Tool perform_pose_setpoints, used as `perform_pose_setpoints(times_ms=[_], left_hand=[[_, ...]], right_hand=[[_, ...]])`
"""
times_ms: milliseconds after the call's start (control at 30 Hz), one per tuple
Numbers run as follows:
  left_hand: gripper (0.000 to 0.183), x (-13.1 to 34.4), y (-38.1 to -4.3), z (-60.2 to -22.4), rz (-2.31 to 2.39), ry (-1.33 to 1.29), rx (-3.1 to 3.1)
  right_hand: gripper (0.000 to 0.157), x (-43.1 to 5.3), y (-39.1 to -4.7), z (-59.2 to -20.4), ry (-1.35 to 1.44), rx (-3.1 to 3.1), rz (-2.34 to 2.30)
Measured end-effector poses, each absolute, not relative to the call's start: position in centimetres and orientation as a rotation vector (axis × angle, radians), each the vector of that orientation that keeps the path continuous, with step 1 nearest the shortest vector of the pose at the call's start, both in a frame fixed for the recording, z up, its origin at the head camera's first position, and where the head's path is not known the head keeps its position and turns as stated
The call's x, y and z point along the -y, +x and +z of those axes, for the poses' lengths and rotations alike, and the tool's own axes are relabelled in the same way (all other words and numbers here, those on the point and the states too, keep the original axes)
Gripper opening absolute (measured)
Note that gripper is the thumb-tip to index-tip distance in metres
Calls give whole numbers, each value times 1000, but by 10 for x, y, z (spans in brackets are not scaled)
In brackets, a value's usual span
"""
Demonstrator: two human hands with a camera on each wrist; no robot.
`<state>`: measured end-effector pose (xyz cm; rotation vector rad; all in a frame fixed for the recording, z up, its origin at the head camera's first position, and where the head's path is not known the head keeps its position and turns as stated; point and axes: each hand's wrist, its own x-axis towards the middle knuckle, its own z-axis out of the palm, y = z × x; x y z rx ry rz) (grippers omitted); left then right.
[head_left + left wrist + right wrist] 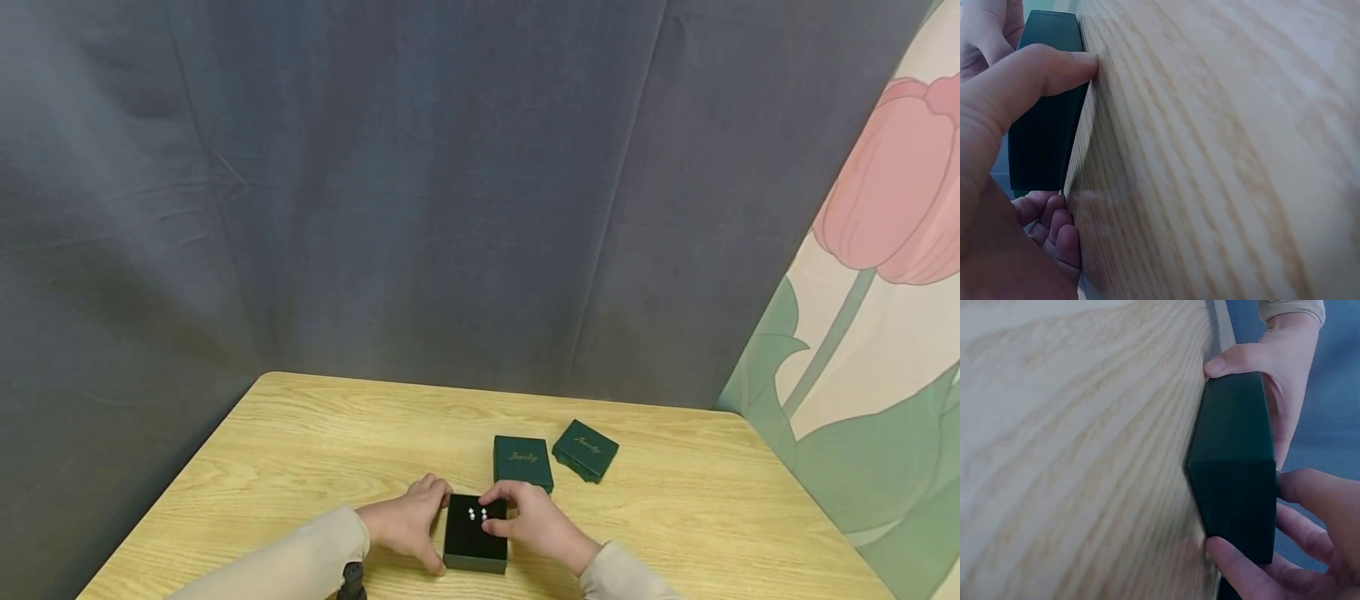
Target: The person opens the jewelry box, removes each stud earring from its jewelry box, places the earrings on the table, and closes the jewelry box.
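An uncovered dark green jewelry box [475, 564] with a black insert lies on the table near its front edge. Two small, sparkly white drop earrings [472, 514] sit side by side on the insert. At the box's left side, my left hand [411, 518] holds it, thumb by the near corner and fingers by the far corner. My right hand [534, 523] reaches over the right side, its index finger and thumb about the right earring [483, 514]; whether they pinch it I cannot tell. In the right wrist view, a right fingertip touches the low edge of the box [1232, 500].
Just behind the open box stands a green box marked "Jewelry" [522, 458]. Right of it lies another green "Jewelry" piece [587, 450], turned at an angle. A dark grey curtain [420, 208] hangs behind the wooden table [697, 500].
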<state>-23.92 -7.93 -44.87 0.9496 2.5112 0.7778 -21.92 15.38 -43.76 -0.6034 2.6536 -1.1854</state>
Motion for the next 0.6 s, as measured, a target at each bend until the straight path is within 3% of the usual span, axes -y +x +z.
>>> perform_pose_setpoints(times_ms=[600], left_hand=[[73,78,-238,-448,754,952,-2535]], right_hand=[[13,-152,-222,-439,-658,-2760,-1097]])
